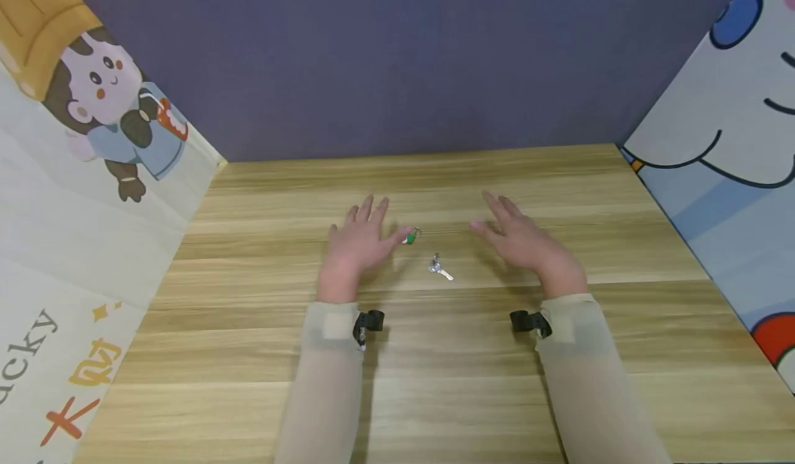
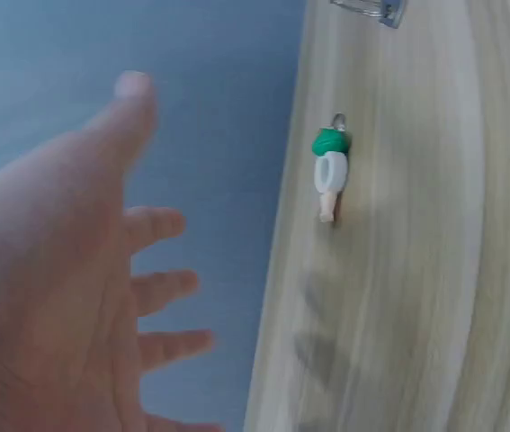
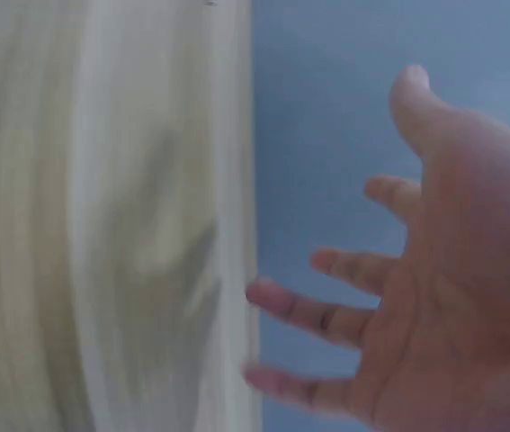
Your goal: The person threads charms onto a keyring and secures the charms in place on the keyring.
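My left hand point(image 1: 359, 246) is held over the wooden table with its fingers straight and spread, and it holds nothing. Its thumb overlaps a small keychain charm point(image 1: 410, 239) in the head view. In the left wrist view the charm point(image 2: 330, 169) shows a green top, a white loop and a pale lower end, with a little metal ring. Between the hands lies a silver key point(image 1: 442, 271) with a clear, shiny piece at its head. Off to the right of the key, my right hand point(image 1: 518, 239) hovers with fingers extended, also without anything in it.
The light wooden table point(image 1: 447, 381) reaches back to a dark blue panel point(image 1: 397, 63). Cartoon-printed sheets stand along both sides, a white left one point(image 1: 161, 222) and a right one point(image 1: 702, 201). Each wrist carries a small black camera.
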Motion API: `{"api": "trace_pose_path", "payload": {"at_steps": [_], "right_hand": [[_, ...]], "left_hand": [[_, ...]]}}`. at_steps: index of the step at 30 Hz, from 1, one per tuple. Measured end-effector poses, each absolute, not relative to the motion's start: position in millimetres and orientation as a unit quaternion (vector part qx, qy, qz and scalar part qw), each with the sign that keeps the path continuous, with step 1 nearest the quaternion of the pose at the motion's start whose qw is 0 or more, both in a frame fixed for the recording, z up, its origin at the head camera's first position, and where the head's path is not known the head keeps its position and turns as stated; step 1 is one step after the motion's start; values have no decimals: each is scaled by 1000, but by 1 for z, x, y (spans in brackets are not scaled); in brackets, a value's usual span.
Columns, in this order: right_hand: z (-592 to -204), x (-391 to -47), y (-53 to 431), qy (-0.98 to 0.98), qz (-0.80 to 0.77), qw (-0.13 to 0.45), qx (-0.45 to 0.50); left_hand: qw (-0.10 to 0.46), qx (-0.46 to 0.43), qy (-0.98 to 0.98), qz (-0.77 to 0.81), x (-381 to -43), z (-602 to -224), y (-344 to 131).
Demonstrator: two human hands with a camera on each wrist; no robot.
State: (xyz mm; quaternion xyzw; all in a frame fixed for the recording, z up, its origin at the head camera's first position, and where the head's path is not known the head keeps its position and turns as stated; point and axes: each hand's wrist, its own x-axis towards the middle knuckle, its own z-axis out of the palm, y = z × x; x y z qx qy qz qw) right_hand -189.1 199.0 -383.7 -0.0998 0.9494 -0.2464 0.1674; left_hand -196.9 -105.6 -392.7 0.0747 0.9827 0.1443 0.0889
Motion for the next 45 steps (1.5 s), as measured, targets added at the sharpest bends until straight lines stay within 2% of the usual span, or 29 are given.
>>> {"api": "trace_pose_path", "payload": {"at_steps": [6, 14, 21, 34, 45], "right_hand": [[-404, -200, 181, 918, -298, 194, -174], [-419, -216, 165, 879, -347, 225, -239], [-427, -227, 162, 849, -360, 263, -285], [-426, -230, 165, 822, -395, 312, -266], [-428, -233, 160, 827, -384, 320, -257]], "left_hand": [[129, 110, 970, 176, -204, -404, -103], [134, 161, 960, 184, -225, -420, -97], [158, 154, 961, 169, -241, -439, -92], [157, 154, 958, 185, -251, -444, -91], [155, 98, 957, 224, -248, -443, -80]]}}
